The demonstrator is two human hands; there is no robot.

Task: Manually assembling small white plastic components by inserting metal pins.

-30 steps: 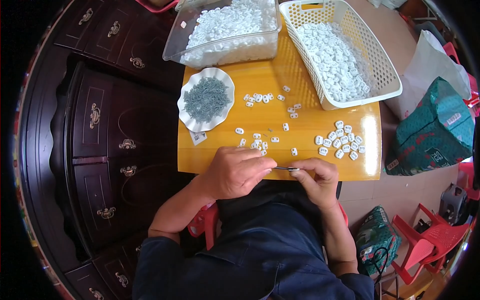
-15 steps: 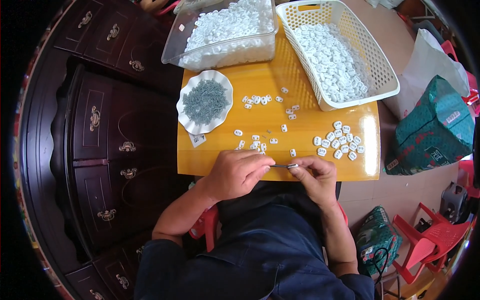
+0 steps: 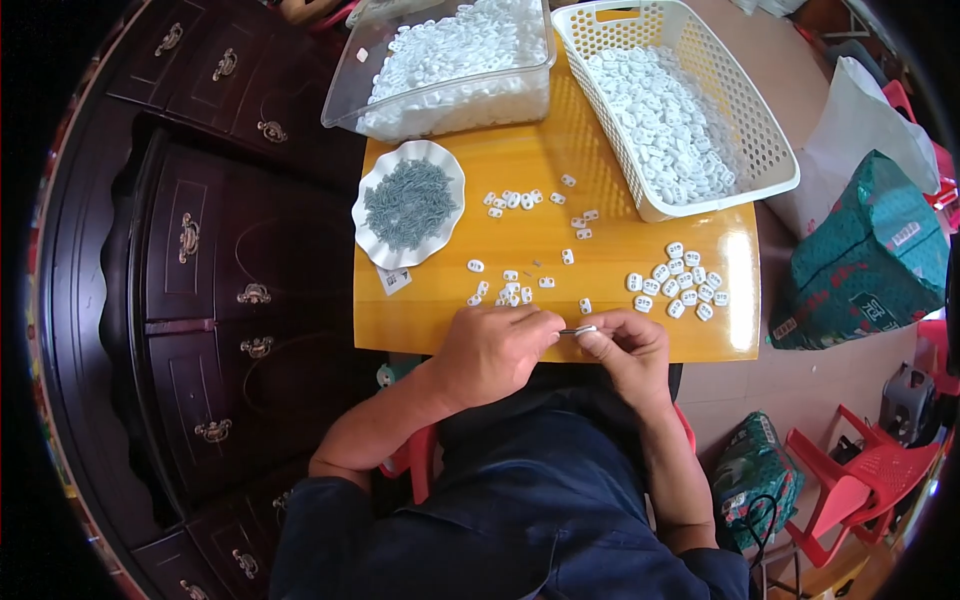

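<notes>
In front of my body, over the table's near edge, both hands meet. My left hand (image 3: pixel 500 350) is closed in a pinch on a thin dark rod (image 3: pixel 569 331), whose far end touches a small white plastic piece (image 3: pixel 586 329). My right hand (image 3: pixel 632 352) grips that white piece between thumb and fingers. What the rod is exactly cannot be made out. Just beyond my left hand lies a loose cluster of white two-holed pieces (image 3: pixel 513 290). Right of them, a group of white marked pieces (image 3: pixel 685 281) lies face up.
A wavy white plate (image 3: pixel 455 224) holds many small grey pins (image 3: pixel 410 204). Behind it stands a clear bin (image 3: pixel 460 115) of white pieces, beside a perforated white basket (image 3: pixel 735 200) of more. Dark drawers (image 3: pixel 190 235) line the left; a green bag (image 3: pixel 865 265) stands right of the wooden table (image 3: pixel 640 235).
My left hand has moved right, closer to my right hand, so less of the dark rod shows between them. My right hand has barely shifted and keeps hold of the white piece.
</notes>
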